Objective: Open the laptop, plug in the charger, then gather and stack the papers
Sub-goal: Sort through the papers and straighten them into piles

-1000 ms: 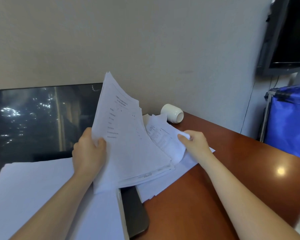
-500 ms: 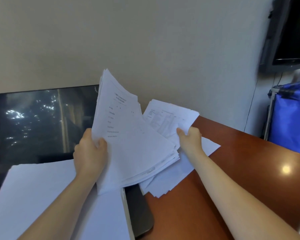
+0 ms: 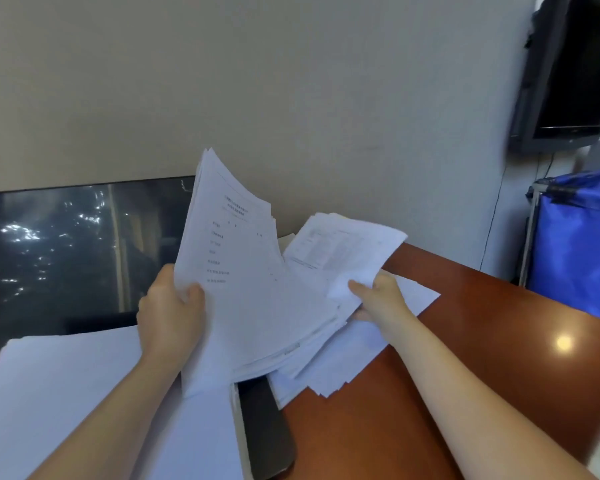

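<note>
Gripping left hand [image 3: 172, 317]: fingers curled round thick white printed paper sheaf [image 3: 243, 289], raised.
Right hand [image 3: 383, 299]: thumb, fingers pinching smaller white sheets [image 3: 343, 247].
Loose white papers [image 3: 347, 365]: beside dark laptop [image 3: 66, 254]'s edge, red-brown wooden desk [image 3: 482, 341] stretching rightward.

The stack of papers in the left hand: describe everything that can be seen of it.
The stack of papers is a thick sheaf of white printed sheets; the top page's text is too blurred to read. It is held up, tilted, its edges fanned and uneven. The left hand grips its left edge, thumb on the front. Its lower right corner overlaps the sheets held by the right hand.
</note>
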Tool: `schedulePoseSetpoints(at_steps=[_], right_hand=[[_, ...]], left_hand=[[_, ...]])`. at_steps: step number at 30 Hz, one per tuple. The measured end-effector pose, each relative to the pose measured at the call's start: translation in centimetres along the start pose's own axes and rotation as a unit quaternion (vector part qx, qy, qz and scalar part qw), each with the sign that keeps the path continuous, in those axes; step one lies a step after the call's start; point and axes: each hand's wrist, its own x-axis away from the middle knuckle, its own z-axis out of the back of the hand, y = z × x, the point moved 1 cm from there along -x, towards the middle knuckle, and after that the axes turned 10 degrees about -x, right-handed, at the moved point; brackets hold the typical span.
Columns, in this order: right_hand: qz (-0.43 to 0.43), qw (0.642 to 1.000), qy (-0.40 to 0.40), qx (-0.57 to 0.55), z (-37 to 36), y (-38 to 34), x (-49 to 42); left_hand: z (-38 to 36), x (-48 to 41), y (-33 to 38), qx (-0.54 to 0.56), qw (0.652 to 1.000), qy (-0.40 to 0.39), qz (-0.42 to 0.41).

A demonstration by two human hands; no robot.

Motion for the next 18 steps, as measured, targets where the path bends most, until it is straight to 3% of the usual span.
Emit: schedulePoseSetpoints(at_steps=[4, 11, 15, 18], right_hand=[[0.096, 0.971, 0.198, -0.096, 2.9, -1.4, -1.3], [0.081, 0.925, 0.270, -0.253, 5.6, -1.3, -2.2], [0.054, 0.890, 0.229, -0.391, 6.2, -1.4, -1.9], [-0.007, 0.928, 0.128, -0.349, 5.1, -1.4, -2.0]], left_hand=[[0.1, 0.0, 0.2, 0.055, 0.998, -0.025, 0.018], [0.0, 0.2, 0.8, 0.110, 0.988, -0.102, 0.042], [0.1, 0.0, 0.9, 0.097, 0.987, -0.117, 0.047], [0.4, -0.2, 1.1, 0.089, 0.982, -0.154, 0.057]])
